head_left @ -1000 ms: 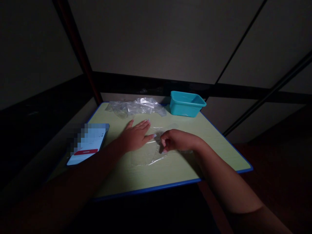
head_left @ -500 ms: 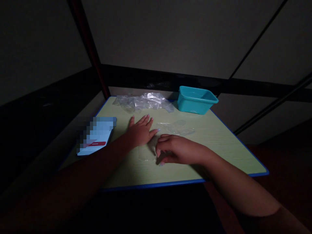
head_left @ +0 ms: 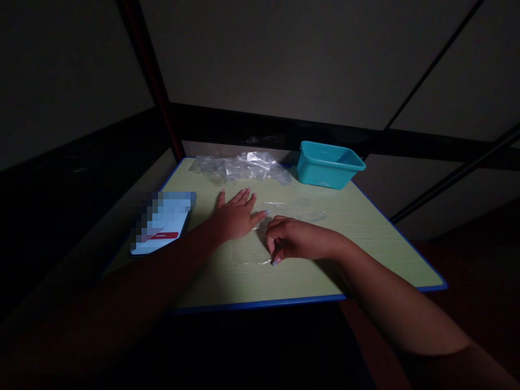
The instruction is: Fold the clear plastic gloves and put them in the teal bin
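A clear plastic bag (head_left: 252,252) lies flat on the bench (head_left: 377,262), its long way slanting from near left to far right. The right hand (head_left: 300,238) curls over it; I can't tell if it pinches. The left hand (head_left: 236,219) lies flat, fingers wide. Behind sit crumpled plastic (head_left: 244,169) and a blue-green tub (head_left: 323,172).

The head-worn camera looks forward and down across the table (head_left: 376,233) from its six-o'clock edge, near enough that the left hand (head_left: 233,219) and right hand (head_left: 298,238) reach in from eight and four o'clock, facing the wall (head_left: 268,59) at twelve.
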The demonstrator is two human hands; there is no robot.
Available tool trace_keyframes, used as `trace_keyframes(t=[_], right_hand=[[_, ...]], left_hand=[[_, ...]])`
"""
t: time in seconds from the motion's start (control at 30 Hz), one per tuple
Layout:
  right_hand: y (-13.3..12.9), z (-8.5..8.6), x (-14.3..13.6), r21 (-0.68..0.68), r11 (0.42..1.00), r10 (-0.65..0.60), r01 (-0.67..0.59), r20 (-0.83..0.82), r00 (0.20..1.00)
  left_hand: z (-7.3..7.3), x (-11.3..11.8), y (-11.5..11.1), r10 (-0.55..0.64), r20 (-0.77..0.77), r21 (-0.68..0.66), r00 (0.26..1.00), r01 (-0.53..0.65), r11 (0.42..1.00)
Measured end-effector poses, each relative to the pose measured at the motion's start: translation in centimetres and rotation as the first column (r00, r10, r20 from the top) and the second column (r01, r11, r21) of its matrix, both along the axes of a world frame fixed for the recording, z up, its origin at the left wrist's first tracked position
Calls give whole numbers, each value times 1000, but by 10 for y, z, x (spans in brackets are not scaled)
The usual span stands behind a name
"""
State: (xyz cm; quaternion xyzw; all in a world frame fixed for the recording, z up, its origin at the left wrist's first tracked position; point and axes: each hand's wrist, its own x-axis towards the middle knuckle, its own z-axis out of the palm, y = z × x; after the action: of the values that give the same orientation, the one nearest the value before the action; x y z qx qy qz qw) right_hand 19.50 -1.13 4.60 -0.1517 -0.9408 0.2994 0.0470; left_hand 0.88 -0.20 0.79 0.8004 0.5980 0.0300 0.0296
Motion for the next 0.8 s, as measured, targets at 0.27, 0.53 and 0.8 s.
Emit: trace_keyframes(t=[0.27, 0.53, 0.8], right_hand=[[4, -8, -1, -12, 999, 51, -50, 5, 999], [1, -4, 0, -40, 999, -3, 3, -6, 1000], [4, 17, 21, -175, 973, -109, 148, 214, 971]], left_hand=[[-1, 1, 1, 6, 3, 8, 1000, -6, 1000], [4, 2, -1, 35, 1, 8, 999, -35, 999], [2, 1, 0, 33, -8, -2, 999, -33, 999]])
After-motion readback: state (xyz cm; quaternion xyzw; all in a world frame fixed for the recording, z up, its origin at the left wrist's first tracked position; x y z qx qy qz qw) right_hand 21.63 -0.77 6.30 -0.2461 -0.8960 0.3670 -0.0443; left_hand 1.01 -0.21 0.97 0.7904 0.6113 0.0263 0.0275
